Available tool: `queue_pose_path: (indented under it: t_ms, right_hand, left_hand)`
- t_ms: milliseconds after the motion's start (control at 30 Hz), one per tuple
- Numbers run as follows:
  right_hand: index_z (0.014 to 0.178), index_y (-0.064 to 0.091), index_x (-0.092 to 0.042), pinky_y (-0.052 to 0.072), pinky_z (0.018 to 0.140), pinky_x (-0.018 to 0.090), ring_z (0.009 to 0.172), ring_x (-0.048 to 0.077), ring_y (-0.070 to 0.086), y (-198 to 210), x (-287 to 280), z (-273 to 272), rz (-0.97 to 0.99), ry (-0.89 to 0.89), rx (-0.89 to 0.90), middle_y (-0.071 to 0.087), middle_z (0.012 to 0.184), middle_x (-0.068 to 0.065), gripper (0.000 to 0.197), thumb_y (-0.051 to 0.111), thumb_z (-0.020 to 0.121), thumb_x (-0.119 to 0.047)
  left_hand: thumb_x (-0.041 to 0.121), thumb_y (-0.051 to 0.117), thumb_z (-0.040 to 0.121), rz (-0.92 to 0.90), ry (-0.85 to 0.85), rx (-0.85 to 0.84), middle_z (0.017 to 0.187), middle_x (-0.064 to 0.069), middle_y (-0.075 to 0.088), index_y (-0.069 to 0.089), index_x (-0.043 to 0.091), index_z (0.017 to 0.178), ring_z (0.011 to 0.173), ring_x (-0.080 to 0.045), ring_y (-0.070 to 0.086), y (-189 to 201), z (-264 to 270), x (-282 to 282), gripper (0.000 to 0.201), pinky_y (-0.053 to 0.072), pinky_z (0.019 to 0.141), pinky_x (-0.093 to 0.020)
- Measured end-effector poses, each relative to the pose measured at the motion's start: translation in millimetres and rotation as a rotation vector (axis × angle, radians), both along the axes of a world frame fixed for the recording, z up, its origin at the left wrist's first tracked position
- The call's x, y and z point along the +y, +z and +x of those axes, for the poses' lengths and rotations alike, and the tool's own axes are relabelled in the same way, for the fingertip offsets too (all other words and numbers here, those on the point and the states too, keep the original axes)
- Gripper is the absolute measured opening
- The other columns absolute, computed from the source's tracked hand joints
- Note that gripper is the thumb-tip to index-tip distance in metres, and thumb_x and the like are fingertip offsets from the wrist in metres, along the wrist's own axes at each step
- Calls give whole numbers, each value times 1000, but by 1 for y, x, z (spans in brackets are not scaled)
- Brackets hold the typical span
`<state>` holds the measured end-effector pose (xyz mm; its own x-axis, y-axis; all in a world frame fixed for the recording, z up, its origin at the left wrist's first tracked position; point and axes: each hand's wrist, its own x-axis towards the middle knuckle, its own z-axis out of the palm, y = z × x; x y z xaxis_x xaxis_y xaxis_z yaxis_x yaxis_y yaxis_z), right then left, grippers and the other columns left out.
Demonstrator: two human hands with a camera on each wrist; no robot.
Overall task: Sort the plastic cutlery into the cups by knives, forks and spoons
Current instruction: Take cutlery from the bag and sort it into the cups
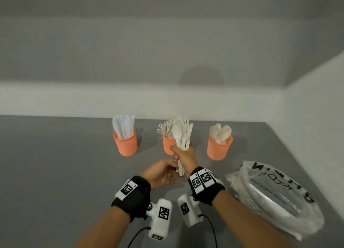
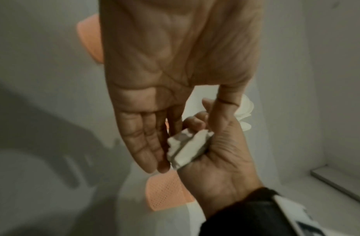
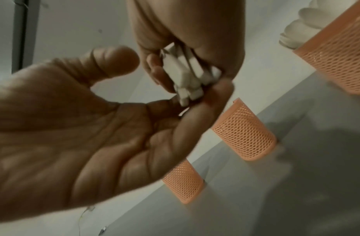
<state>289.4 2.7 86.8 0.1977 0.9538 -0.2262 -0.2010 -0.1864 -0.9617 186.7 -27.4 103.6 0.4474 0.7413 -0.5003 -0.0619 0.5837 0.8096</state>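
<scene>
- your right hand (image 1: 186, 154) was clenched round a mixed bundle of cutlery (image 1: 181, 136), upright, heads up, in front of the middle cup (image 1: 168, 144).
- your left hand (image 1: 162, 172) lay released, palm open, fingers straight and touching the handle ends of the bundle from below.
- at least a spoon, a fork and a knife showed in the bundle; the exact count was hard to tell.
- knives stood in the left cup (image 1: 125, 144), forks in the middle one, spoons in the right cup (image 1: 219, 148).
- the pieces looked light, thin, smooth and likely slippery; pinching one handle near its lower end seemed the safest hold.
- the mesh cups looked light enough to tip if knocked.
- a plastic bag (image 1: 275, 197) lay near right by the table (image 1: 55, 173) edge; open room was to the near left.
</scene>
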Motion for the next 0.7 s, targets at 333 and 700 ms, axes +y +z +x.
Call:
queue_pose_path:
  t_ms: [333, 700]
  right_hand:
    - [68, 50, -13, 29, 31, 13, 26, 3, 32, 4, 18, -38, -53, 223, 92, 35, 31, -8, 27, 44, 91, -2]
    - [81, 54, -33, 56, 64, 32, 63, 8, 64, -18, 14, -86, -2, 268, -437, 64, 75, -2, 18, 64, 76, -20]
  left_hand:
    - [56, 64, 73, 287, -117, 240, 85, 2, 64, 57, 16, 97, 81, -12, 61, 4, -52, 52, 47, 44, 78, -28]
    - [12, 63, 84, 313, 247, 240, 57, 1, 67, 63, 6, 78, 47, -5, 62, -7, -68, 81, 8, 48, 46, -16]
